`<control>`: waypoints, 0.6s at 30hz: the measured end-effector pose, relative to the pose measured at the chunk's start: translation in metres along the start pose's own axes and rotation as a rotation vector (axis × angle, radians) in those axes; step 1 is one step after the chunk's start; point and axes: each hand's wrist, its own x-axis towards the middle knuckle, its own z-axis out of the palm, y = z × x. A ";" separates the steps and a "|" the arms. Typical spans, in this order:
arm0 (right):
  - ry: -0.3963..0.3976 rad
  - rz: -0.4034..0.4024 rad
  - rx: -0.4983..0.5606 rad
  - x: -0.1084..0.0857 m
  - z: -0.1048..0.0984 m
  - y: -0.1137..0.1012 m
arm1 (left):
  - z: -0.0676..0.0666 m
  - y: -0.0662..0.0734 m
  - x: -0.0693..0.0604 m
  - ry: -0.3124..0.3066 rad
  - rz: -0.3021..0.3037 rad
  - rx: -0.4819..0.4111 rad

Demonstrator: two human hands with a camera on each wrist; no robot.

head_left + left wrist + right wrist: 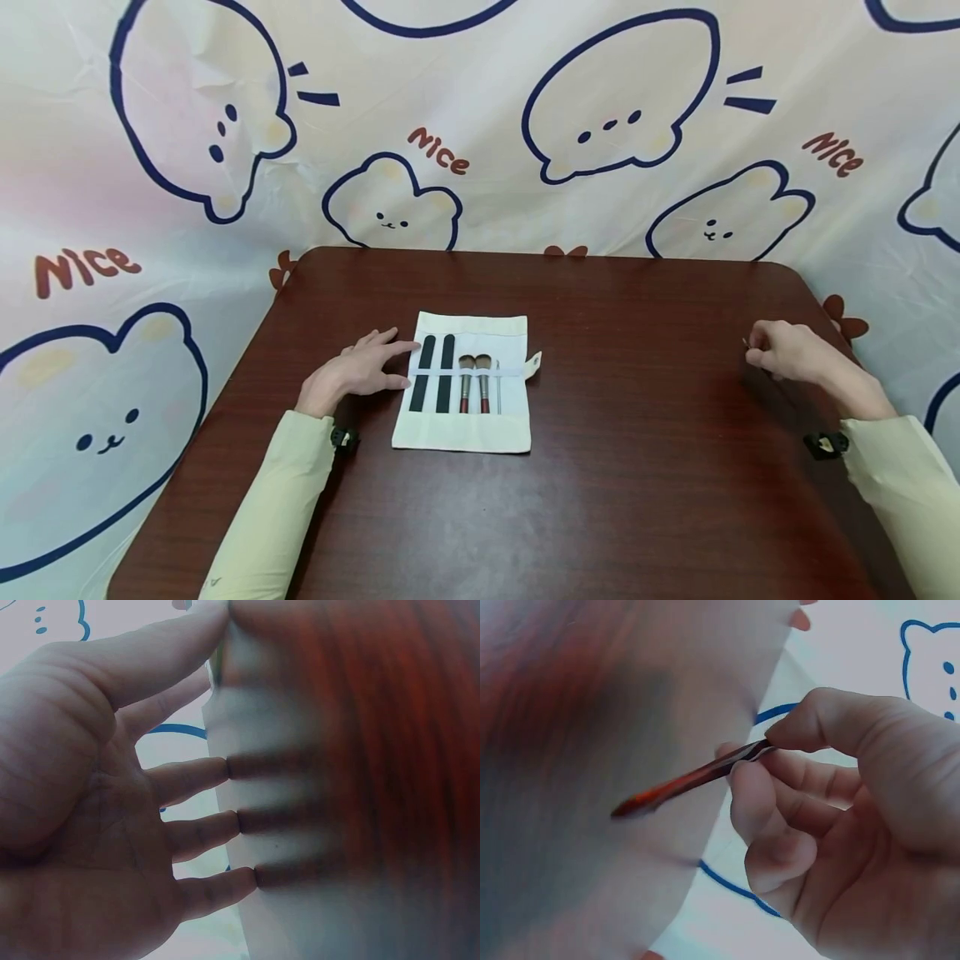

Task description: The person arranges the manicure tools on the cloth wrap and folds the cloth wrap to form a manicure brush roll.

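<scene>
An unrolled cream cloth pouch (461, 434) lies on the table. Under its elastic band sit two black flat strips (426, 375) like nail files, two brushes (483, 383) with reddish handles, and a thin metal stick (498, 387). My left hand (365, 364) is spread with straight fingers, its index finger and thumb at the pouch's left edge. In the left wrist view, several fingertips (238, 823) touch the tabletop. Far to the right, my right hand (783, 350) pinches a slim, shiny, tapered metal tool (682, 782) that looks like tweezers, held above the table.
The dark brown table (637, 467) has rounded far corners. Behind it and along its sides hangs a pale cloth (495, 208) printed with cartoon bears. A short strap (533, 365) sticks out from the pouch's right side.
</scene>
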 end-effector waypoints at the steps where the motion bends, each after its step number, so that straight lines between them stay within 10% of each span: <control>1: 0.011 -0.002 0.000 0.001 -0.001 -0.002 | 0.000 0.000 0.000 0.000 0.001 -0.001; 18: 0.173 -0.115 0.169 0.028 0.009 -0.058 | 0.001 0.000 0.000 0.002 -0.004 -0.003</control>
